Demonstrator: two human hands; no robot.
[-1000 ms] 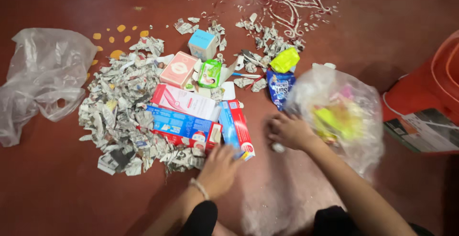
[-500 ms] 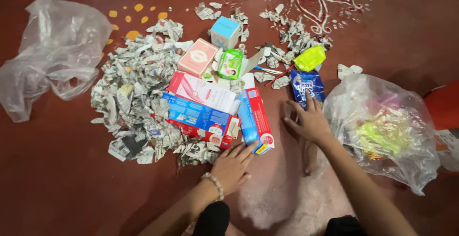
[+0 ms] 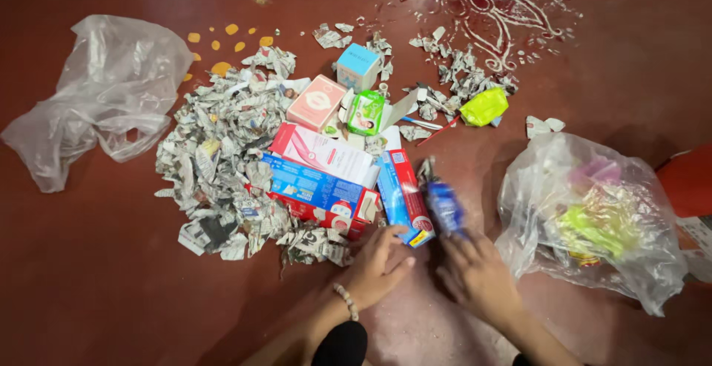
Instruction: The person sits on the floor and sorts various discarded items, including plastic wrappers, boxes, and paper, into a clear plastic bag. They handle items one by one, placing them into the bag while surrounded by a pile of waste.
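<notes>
Clear plastic lies crumpled at the far left, an empty bag (image 3: 96, 91) on the dark red floor (image 3: 89, 292). Beside it spreads a heap of torn newspaper (image 3: 215, 158), partly covered by flat cartons: a pink box (image 3: 317, 103), a white and pink box (image 3: 322, 153) and a blue box (image 3: 311, 188). The left hand (image 3: 378, 266) rests flat, fingers spread, its fingertips touching the end of a long red and blue carton (image 3: 404, 197). Just right of it, the right hand (image 3: 478, 277) grasps a blue packet (image 3: 445, 206), blurred and hard to make out. A second clear bag (image 3: 593, 218) at the right holds yellow-green and pink things, hazy through the plastic. An orange bucket (image 3: 686, 180) is cut off by the edge.
</notes>
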